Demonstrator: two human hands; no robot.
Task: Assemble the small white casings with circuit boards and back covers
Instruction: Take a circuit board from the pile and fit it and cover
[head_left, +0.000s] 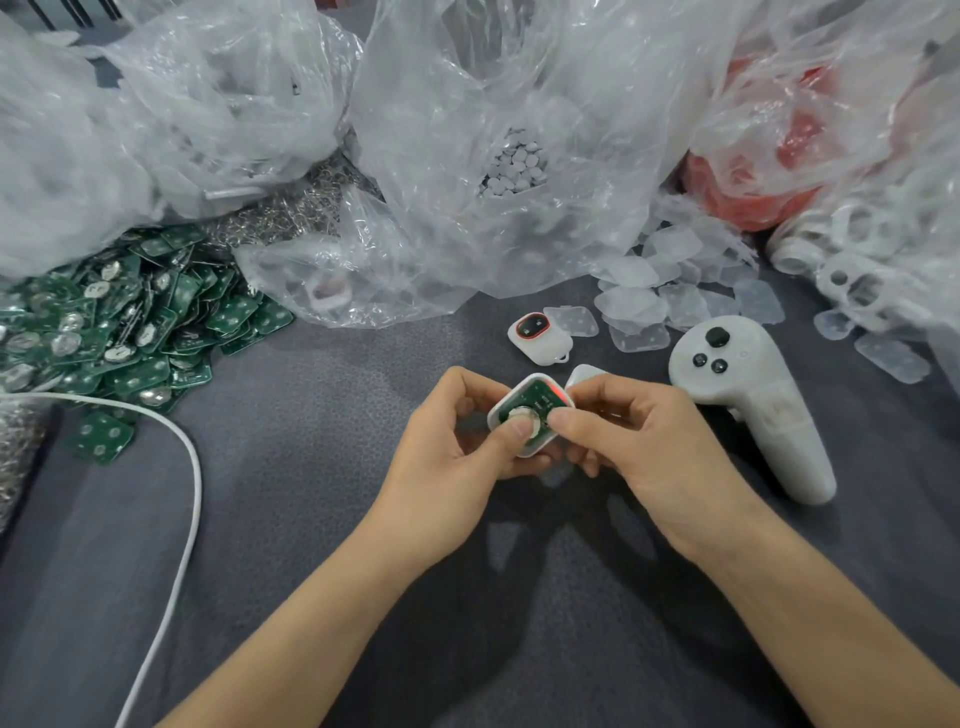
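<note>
Casing (524, 415) smooth white plastic; bags (519, 104) glossy clear film; table (311, 519) matt grey, pebbled.

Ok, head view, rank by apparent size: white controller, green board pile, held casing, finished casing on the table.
1. green board pile
2. white controller
3. held casing, finished casing: held looks bigger but is nearer the camera, so unsure.

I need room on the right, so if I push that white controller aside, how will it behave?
The white controller looks like rigid plastic, so it should probably move as one piece. It lies flat on the textured grey surface, so it would likely slide rather than roll. The loose translucent pieces beside it look light and may scatter.
</note>
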